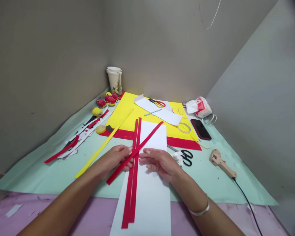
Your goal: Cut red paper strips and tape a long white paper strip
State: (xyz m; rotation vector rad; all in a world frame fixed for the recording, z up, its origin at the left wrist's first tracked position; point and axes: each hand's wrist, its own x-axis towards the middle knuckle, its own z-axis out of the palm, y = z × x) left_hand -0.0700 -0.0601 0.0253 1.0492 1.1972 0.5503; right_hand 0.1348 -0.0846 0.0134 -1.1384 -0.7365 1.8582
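My left hand (115,158) pinches a diagonal red paper strip (135,151) over the white sheet (149,193). My right hand (159,162) rests open, fingertips touching that strip, beside black scissors (186,156).

We face a corner where two plain grey-brown walls (64,49) meet at twelve o'clock, and a third, paler grey wall (267,85) slants in from three o'clock. A thin white wire (212,19) hangs down near one o'clock. Below us, a pale green sheet (39,167) covers most of the floor, spreading from nine o'clock across to four o'clock. At six o'clock its near edge gives way to a pink mat (88,213), flecked with small scraps. The light is soft and even, with only faint shadows.
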